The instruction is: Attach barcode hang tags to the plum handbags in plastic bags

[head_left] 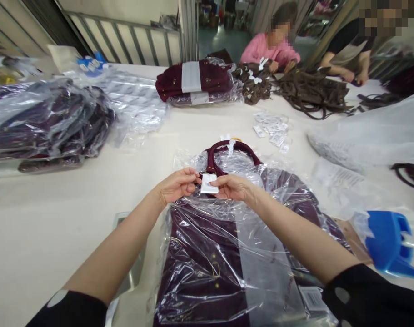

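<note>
One pale counter [57, 227] carries a maroon bag [207, 236] in clear plastic [261, 254], with its looped handle [211, 159] beyond the bag's far edge. At the handle's base, the right grip [232, 187] pinches a white tag [205, 186], thumb on top; the left grip [177, 185] is nearly closed beside that tag's left edge, whether holding anything I cannot tell.

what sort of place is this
Probably a bag workshop or packing room: a maroon handbag in clear plastic lies on a big white table, more plastic-wrapped bags are heaped to the left, and a scatter of white tags lies beyond the handbag.
</note>
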`<state>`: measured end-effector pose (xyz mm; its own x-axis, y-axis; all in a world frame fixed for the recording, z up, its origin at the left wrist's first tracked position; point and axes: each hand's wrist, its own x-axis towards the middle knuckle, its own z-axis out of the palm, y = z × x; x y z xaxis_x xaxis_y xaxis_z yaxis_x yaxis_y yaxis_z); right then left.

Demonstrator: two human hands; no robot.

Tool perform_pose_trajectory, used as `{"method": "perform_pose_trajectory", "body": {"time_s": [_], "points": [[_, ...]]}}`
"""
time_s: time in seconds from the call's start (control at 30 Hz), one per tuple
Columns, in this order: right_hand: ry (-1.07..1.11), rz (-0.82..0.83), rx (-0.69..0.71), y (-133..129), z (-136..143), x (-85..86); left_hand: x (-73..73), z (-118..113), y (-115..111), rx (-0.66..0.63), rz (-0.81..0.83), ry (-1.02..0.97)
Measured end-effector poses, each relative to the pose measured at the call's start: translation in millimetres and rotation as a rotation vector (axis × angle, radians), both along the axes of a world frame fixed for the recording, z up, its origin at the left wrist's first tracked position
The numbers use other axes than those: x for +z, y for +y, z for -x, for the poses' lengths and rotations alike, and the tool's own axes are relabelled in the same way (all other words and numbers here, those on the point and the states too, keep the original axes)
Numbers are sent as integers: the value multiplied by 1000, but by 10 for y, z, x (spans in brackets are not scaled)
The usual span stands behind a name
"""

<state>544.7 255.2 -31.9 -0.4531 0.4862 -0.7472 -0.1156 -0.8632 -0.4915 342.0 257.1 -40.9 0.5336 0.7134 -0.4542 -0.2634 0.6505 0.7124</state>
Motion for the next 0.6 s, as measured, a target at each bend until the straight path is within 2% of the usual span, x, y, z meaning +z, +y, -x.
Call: {"method": "perform_pose_trajectory", "body": {"time_s": [0.17,0.3,0.47,0.6], "points": [[-14,9,30,-43,9,19,65,77,-184,-115,-57,5],[-37,2,-20,-57,91,22,68,122,-284,-145,-59,38],[-225,-167,-92,-35,202,43,86,85,-386,-146,-70,47],[-371,-337,-146,-39,282,104,176,-53,-414,-127,11,250]]}}
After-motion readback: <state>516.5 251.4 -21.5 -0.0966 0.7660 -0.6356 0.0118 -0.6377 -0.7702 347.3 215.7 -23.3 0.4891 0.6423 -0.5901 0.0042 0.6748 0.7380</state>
